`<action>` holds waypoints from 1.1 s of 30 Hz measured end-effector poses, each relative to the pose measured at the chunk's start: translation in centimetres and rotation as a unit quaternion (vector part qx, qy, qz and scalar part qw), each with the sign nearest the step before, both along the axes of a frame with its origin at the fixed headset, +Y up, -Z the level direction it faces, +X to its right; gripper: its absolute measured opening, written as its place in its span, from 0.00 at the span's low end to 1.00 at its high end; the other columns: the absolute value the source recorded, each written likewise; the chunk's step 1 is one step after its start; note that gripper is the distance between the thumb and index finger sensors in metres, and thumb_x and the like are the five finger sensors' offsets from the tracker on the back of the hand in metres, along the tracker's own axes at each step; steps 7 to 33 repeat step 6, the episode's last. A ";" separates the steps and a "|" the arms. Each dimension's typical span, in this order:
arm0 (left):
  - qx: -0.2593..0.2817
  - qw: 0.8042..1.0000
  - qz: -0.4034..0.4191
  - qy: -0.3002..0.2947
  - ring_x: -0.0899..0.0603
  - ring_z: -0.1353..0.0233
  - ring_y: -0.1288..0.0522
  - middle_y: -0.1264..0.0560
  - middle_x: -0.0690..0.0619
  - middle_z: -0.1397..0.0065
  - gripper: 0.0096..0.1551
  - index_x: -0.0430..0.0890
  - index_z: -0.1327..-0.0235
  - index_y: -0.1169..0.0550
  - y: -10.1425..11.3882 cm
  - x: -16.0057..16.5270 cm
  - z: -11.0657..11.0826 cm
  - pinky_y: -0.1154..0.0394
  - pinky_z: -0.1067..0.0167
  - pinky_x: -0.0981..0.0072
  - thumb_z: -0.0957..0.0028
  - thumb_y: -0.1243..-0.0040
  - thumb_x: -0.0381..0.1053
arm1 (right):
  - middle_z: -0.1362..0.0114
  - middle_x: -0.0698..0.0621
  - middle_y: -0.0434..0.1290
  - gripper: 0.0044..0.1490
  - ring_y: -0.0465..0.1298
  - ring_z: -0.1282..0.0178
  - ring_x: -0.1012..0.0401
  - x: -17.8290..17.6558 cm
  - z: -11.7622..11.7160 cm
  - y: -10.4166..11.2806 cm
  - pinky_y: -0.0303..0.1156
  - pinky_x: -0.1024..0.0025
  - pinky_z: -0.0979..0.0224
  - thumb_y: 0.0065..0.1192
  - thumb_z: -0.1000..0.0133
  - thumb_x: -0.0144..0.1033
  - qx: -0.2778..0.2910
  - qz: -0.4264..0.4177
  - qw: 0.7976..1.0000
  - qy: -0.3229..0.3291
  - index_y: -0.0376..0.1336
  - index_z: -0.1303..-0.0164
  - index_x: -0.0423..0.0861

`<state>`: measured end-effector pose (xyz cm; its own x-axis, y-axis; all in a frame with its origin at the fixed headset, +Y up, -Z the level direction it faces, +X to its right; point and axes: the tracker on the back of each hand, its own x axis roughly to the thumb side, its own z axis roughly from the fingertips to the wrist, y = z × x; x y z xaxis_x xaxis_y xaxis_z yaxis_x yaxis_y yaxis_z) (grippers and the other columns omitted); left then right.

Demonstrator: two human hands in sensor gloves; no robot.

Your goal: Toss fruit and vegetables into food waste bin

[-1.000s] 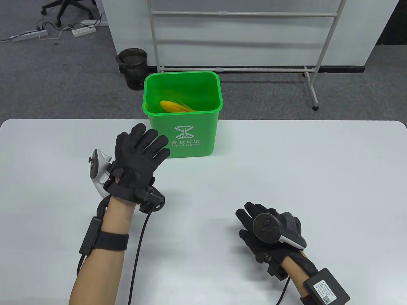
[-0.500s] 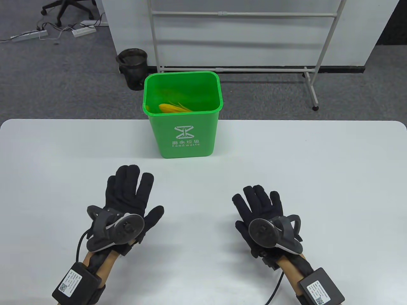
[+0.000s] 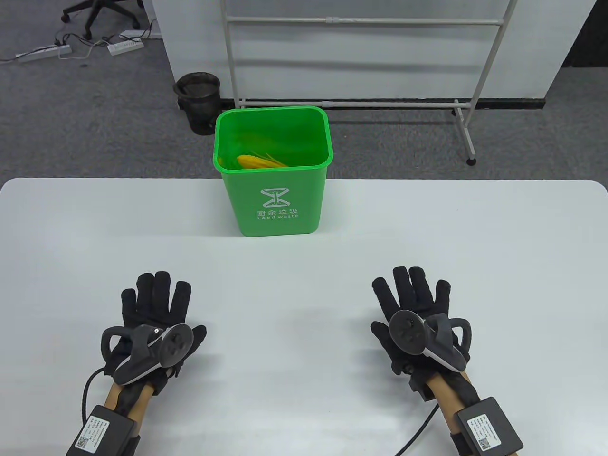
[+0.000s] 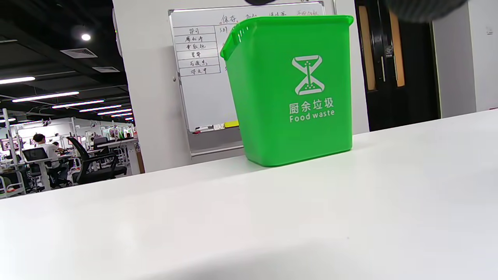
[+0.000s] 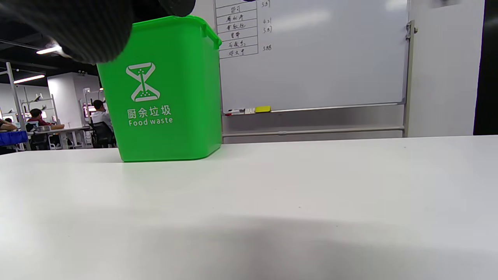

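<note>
Both hands flat, fingers spread, holding nothing: left hand (image 3: 154, 311) near-left, right hand (image 3: 418, 308) near-right on table (image 3: 475, 228). Yellow produce (image 3: 259, 161) sits inside the food waste bin (image 3: 280, 209), far centre. I judge tossing done; best keep hands resting, clear of bin.

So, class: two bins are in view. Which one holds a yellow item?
The green food waste bin standing on the white table; a yellow item shows inside. The dark bin sits on the floor behind it.
</note>
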<state>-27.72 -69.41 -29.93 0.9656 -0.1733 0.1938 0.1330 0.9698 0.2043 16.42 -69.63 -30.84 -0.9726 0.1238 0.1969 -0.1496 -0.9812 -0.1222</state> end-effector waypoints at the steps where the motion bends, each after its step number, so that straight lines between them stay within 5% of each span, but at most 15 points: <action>1: -0.003 1.000 -0.002 0.002 0.20 0.20 0.58 0.59 0.32 0.18 0.56 0.46 0.22 0.51 -0.2 0.0 -0.1 0.54 0.31 0.19 0.57 0.54 0.75 | 0.11 0.50 0.33 0.55 0.36 0.07 0.44 0.0 0.0 -0.1 0.30 0.24 0.18 0.59 0.52 0.61 -0.004 0.004 1.000 -0.001 0.38 0.18 0.64; 33: -0.019 1.000 0.001 0.005 0.20 0.20 0.57 0.59 0.32 0.18 0.56 0.45 0.23 0.51 -0.9 -0.2 -0.2 0.53 0.31 0.19 0.57 0.54 0.75 | 0.11 0.50 0.35 0.55 0.37 0.07 0.43 -0.1 0.1 -0.2 0.32 0.24 0.18 0.59 0.52 0.61 -0.005 0.012 1.000 0.002 0.39 0.18 0.63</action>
